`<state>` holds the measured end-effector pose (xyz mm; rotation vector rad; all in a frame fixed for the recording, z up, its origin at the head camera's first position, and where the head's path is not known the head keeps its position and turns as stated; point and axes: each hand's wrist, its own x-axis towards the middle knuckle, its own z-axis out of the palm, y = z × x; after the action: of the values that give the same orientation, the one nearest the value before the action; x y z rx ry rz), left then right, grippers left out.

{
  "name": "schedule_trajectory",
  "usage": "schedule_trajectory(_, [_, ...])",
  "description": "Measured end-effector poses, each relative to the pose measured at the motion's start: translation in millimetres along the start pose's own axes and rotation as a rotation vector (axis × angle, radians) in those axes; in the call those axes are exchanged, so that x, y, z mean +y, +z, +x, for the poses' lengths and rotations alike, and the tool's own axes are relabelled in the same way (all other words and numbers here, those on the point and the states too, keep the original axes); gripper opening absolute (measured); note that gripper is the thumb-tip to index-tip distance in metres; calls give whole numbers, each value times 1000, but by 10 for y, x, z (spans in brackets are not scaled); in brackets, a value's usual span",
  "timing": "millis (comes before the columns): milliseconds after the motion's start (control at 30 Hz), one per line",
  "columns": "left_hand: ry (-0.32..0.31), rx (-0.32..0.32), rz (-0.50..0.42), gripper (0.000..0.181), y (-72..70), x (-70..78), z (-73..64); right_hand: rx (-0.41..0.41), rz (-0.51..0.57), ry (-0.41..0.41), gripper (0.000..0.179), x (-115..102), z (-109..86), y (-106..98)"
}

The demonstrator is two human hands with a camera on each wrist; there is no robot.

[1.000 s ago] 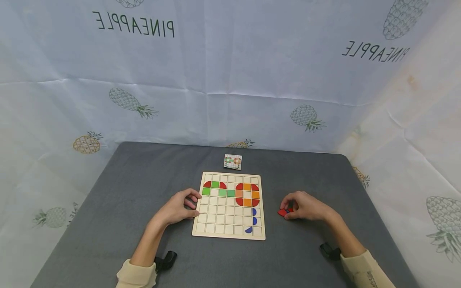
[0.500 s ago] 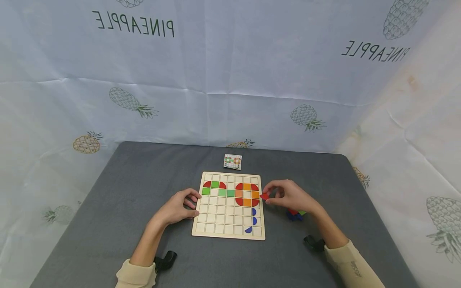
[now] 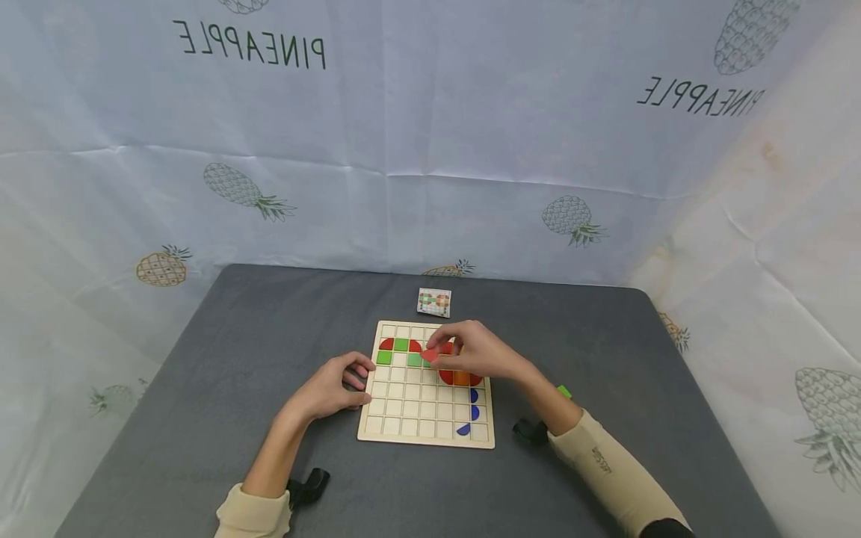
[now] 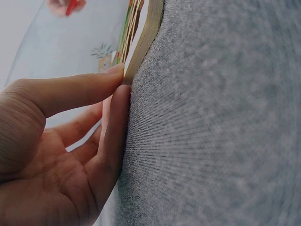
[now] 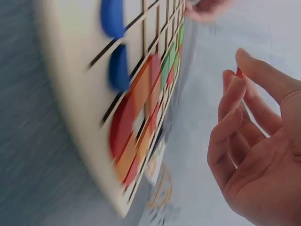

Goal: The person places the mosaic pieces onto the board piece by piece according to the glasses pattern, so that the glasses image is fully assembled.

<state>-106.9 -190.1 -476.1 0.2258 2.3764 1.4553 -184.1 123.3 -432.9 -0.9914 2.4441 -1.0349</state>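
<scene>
A wooden grid board [image 3: 410, 418] lies on the grey table, with red, green and orange tiles in its upper rows and blue half-discs [image 3: 474, 395] at the lower right. My right hand [image 3: 464, 353] hovers over the board's upper middle and pinches a small red piece [image 3: 429, 356] at its fingertips; the right wrist view shows only a sliver of that red piece [image 5: 239, 72] between the fingers. My left hand [image 3: 336, 388] rests on the table, its fingertips [image 4: 118, 75] touching the board's left edge [image 4: 146, 37], and holds nothing.
A small pattern card [image 3: 434, 302] lies behind the board. A green piece [image 3: 563, 391] shows on the table right of the board, behind my right forearm. Pineapple-printed cloth walls surround the grey table [image 3: 235, 336] on three sides.
My right hand picked a red piece from the pile at the right and carried it left, from the table to the board's edge and now over the board's upper middle. The left hand stayed put.
</scene>
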Motion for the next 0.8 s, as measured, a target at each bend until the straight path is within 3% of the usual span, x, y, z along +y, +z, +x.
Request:
schedule_trajectory(233, [-4,-3,12,48,-14,4,19,-126,-97,-28,25,-212,373,176])
schedule_trajectory(433, [6,-13,4,49,-38,-7,20,-196,-207,22,25,-291,643,369])
schedule_trajectory(600, [12,-21,-2,48,-42,-9,20,-239,-299,64,27,-356,763,493])
schedule_trajectory(800, [7,-23,-12,48,-42,-5,23,-236,-384,94,26,-362,814,582])
